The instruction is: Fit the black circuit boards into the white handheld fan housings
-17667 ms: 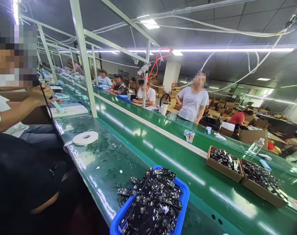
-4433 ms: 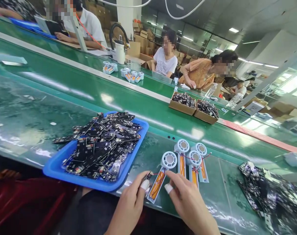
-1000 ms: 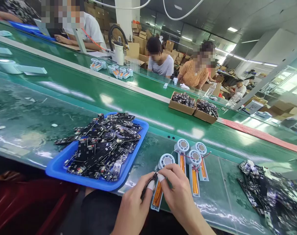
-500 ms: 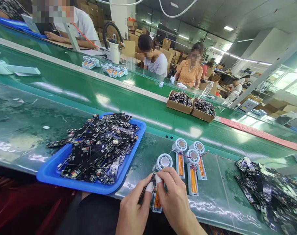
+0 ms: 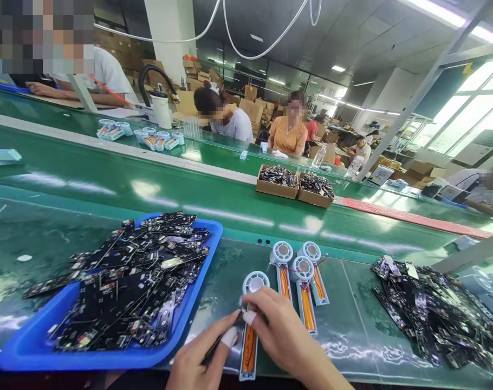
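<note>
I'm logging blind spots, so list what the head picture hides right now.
In the head view:
1. Dark strip: mostly covered by the left hand.
2. Nearest light-blue unit: middle hidden by the right hand.
3. Anything that hand pinches: too small to tell.
4. Blue tray: floor buried under circuit boards.

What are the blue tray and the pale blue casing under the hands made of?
The blue tray seems smooth, slightly shiny plastic: one even colour, rounded rim. The pale blue casing looks like satin moulded plastic, given its spoked round head, though coated metal can't be excluded.
</note>
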The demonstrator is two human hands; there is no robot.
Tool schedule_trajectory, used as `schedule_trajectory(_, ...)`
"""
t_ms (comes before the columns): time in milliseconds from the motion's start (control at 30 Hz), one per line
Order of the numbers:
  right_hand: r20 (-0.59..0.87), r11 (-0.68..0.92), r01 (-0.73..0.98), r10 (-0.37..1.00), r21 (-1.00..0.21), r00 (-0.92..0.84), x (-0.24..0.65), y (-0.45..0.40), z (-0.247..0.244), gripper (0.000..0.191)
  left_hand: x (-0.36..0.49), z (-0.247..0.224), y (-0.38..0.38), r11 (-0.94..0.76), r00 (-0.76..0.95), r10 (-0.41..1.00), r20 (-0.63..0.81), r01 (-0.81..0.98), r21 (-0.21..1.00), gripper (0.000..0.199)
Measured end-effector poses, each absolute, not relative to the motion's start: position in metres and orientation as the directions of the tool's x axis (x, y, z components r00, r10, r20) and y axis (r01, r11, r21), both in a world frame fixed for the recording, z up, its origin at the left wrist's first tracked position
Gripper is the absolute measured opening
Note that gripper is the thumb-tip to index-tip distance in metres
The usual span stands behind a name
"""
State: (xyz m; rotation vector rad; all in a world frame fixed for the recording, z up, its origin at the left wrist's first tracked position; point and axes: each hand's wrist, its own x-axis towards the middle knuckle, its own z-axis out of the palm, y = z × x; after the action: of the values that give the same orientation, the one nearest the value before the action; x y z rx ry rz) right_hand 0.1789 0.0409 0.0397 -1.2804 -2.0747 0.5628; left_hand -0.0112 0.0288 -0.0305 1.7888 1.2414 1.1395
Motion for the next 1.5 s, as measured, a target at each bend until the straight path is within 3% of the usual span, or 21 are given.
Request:
schedule_trajectory(167,0.309,0.467,0.517,0.879,-0.718,-0.364,0.183,0.048,0.039,0.019,-0.008,-0.006,0.038,-0.333,0.197,0.938,0.283,0.301,0.894,0.025)
schedule_trajectory(300,0.33,0.449,0.574,0.893,-0.685,-0.305,0.181,0.045,0.035,0.021,-0.001,-0.001,0.032,-0.353,0.146,0.935,0.322,0.323,0.878,0.026)
schedule_trajectory(433,0.099,0.238,0.594,0.961,-0.768,-0.256,0.184,0.038,0.044,0.029,0.002,-0.005,0.01,-0.2,0.153,0.974,0.165,0.257,0.945,0.039)
schedule_trajectory(533,-0.08,0.027,0.429,0.97,-0.903,-0.228,0.192,0.035,0.045,0.024,0.005,-0.01,0.001,0.006,0.137,0.99,-0.018,0.081,0.997,0.052)
schedule_trajectory(600,-0.125,-0.063,0.265,0.967,-0.962,-0.223,0.196,0.038,0.042,0.024,0.009,-0.012,0.006,0.055,0.132,0.99,-0.058,0.031,0.998,0.048)
schedule_trajectory(733,-0.179,-0.171,0.053,0.952,-0.984,-0.248,0.196,0.044,0.04,0.029,0.021,-0.006,0.028,-0.011,0.155,0.987,-0.032,0.272,0.962,0.024)
schedule_trajectory(833,-0.152,-0.152,0.026,0.929,-0.988,-0.337,0.191,0.039,0.045,0.032,0.026,0.005,0.039,0.029,0.26,0.96,-0.102,0.269,0.963,0.022)
schedule_trajectory(967,-0.055,-0.04,0.047,0.922,-0.998,-0.384,0.195,0.03,0.05,0.031,0.029,0.015,0.041,0.245,0.469,0.87,-0.154,-0.14,0.959,0.035)
schedule_trajectory(1067,0.017,0.027,0.032,0.958,-0.999,-0.287,0.204,0.028,0.05,0.029,0.031,0.013,0.039,0.276,0.407,0.903,-0.139,-0.299,0.914,0.044)
schedule_trajectory(1167,0.039,0.058,0.108,0.984,-0.992,-0.173,0.21,0.03,0.049,0.031,0.033,0.005,0.033,0.185,0.234,0.965,-0.12,-0.277,0.943,0.045)
schedule_trajectory(1300,0.144,0.169,0.452,0.986,-0.876,-0.09,0.213,0.029,0.046,0.025,0.036,-0.005,0.025,0.119,0.105,0.99,-0.1,-0.198,0.973,0.042)
schedule_trajectory(1400,0.253,0.328,0.751,0.943,-0.573,-0.218,0.213,0.028,0.046,0.016,0.039,-0.007,0.024,0.107,0.043,0.994,-0.101,-0.174,0.979,0.04)
schedule_trajectory(1500,0.17,0.504,0.797,0.863,-0.332,-0.475,0.21,0.025,0.055,0.025,0.039,-0.004,0.028,0.105,0.033,0.994,-0.102,-0.122,0.987,0.04)
